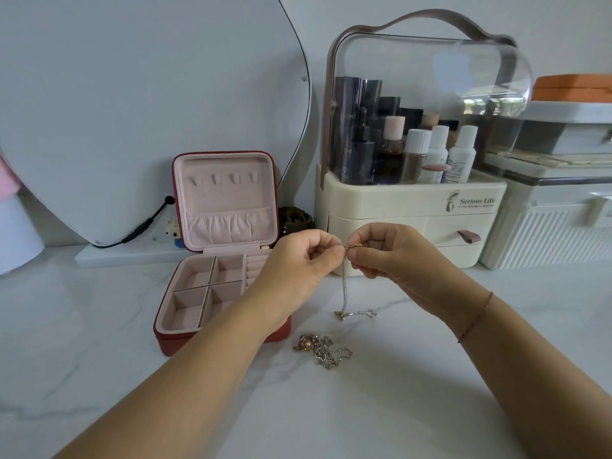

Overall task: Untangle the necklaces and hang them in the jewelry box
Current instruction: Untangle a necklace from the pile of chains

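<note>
While curled, both hands [344,260] pinch one necklace chain [345,286].

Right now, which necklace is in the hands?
The thin silver chain, pinched at its top by left hand and right hand, its tail trailing on the countertop. The tangled clump with the pink bead lies untouched nearer the camera.

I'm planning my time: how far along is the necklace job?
Done: one thin chain looks free of the tangled heap. In hand: the left hand and right hand pinch its top, its tail on the table. Left: that heap needs untangling, and all hooks in the open jewelry box lid are bare.
</note>
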`<state>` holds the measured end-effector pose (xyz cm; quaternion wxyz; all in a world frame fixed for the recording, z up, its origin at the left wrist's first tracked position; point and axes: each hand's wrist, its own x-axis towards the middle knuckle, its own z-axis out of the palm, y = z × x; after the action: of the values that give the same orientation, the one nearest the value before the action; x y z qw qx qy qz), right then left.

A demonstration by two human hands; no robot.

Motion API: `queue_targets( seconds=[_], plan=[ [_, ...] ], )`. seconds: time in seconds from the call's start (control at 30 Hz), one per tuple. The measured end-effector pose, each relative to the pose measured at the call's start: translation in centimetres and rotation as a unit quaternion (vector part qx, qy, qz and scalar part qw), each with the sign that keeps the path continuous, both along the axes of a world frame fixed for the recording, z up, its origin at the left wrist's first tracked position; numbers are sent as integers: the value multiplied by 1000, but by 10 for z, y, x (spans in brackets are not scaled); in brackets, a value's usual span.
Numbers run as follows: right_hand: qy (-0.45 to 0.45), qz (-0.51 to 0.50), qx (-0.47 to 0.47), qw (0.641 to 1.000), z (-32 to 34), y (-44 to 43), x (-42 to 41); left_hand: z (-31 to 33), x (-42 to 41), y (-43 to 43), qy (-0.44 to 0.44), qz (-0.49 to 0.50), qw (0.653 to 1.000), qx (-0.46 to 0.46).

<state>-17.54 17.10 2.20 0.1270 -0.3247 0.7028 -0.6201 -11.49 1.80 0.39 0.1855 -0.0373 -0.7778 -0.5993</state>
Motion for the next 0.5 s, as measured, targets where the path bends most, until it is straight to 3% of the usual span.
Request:
queue_targets(
  seconds=[0.3, 0.5],
  plan=[
    [66, -42, 46, 996, 2, 3, 0, 3, 1, -2, 43, 42, 997, -57],
    [97, -38, 103, 989, 3, 2, 4, 3, 2, 1, 18, 38, 995, -92]
  ],
)
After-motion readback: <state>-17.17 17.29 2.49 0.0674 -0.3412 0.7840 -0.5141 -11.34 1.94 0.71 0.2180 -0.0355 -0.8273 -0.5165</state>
